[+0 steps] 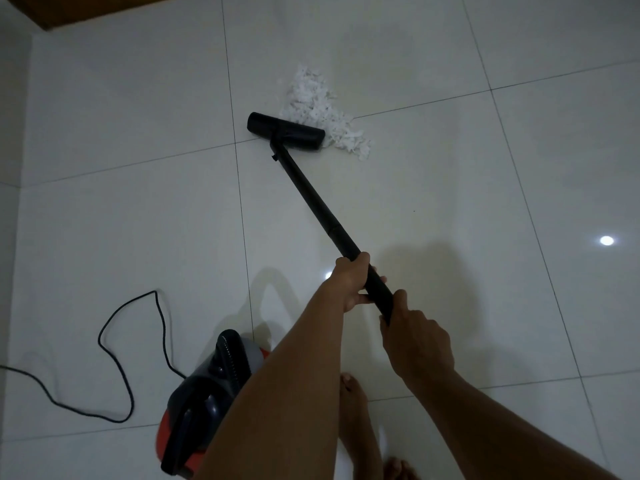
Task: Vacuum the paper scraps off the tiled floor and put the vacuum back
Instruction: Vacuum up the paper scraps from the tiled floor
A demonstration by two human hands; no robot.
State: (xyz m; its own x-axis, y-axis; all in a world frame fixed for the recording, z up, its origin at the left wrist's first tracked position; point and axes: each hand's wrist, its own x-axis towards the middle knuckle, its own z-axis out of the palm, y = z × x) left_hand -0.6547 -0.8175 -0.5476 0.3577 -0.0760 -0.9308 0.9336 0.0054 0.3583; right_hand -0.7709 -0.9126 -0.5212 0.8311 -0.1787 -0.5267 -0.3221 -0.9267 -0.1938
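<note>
A heap of white paper scraps (318,109) lies on the white tiled floor (450,188), far centre. The black floor nozzle (286,130) rests flat against the near left edge of the heap. A long black vacuum wand (311,195) slopes back from the nozzle to me. My left hand (351,277) is closed round the wand's upper part. My right hand (414,332) grips the wand's end just below it. The red and black vacuum body (207,393) sits on the floor at lower left, partly behind my left forearm.
A black power cord (114,355) loops over the tiles at lower left and runs off the left edge. A brown wooden edge (86,8) shows at top left above a white wall. My bare feet (353,396) stand at the bottom centre.
</note>
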